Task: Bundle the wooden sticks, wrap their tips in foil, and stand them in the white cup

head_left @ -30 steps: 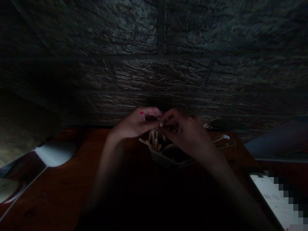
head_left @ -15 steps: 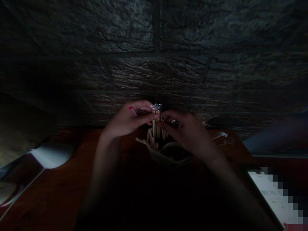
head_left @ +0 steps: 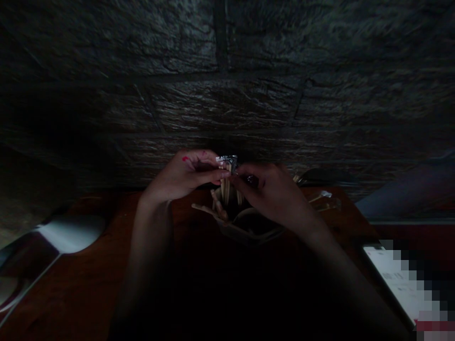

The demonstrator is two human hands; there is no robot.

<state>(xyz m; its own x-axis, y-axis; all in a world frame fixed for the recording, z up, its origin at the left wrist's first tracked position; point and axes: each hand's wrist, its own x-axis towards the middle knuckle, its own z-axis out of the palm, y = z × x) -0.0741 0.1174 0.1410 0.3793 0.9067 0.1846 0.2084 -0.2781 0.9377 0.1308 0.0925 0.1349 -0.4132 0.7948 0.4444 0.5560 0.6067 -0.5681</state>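
Observation:
Between the thumb and fingers of my left hand [head_left: 194,175] stands a bundle of thin wooden sticks [head_left: 226,187], upright, with a crumpled shiny wrapper [head_left: 229,160] over its top end. My right hand [head_left: 268,187] is closed, its fingertips pinched against the bundle's right side, by the wrapper's edge. What exactly sits in that pinch is hidden in the dark; a small shiny piece shows beside the right fingers. Under both hands is a dark angular container [head_left: 245,232], with more sticks [head_left: 218,203] leaning at its left rim.
A rough stone-block wall [head_left: 227,104] rises behind the wooden table [head_left: 92,265]. Wrapped sticks [head_left: 320,195] lie at the right. A lit phone [head_left: 387,279] is at the lower right, a pale rounded object [head_left: 76,232] at the left. The light is very dim.
The view has shifted slightly, so most things appear a little further left. The shiny wrapper shows wider over the sticks' top. Both hands keep their hold.

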